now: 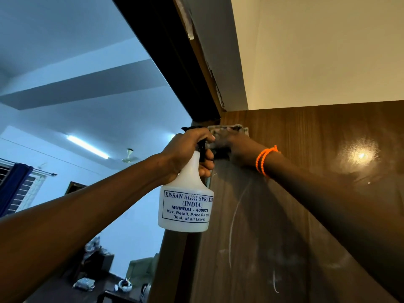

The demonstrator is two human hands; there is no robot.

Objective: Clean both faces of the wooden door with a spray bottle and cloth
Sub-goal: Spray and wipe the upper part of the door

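Blue-lit room and ceiling fill the open doorway on the left, while the dark wooden door (295,193) takes up the right, its top edge meeting the cream wall. Up at the door's top corner nearest the frame, the right hand (238,149) presses a grey cloth (227,130) flat against the wood; how its fingers lie is mostly hidden behind the other hand, so its grip cannot be told for sure. An orange bracelet (265,158) rings that wrist. Just beside it, the left hand (188,149) is curled round the neck of the white spray bottle (188,202), which hangs upright over the door's edge. From the cloth, the uncleaned face runs down and to the right, with pale streaks below, so the wipe likely travels that way.
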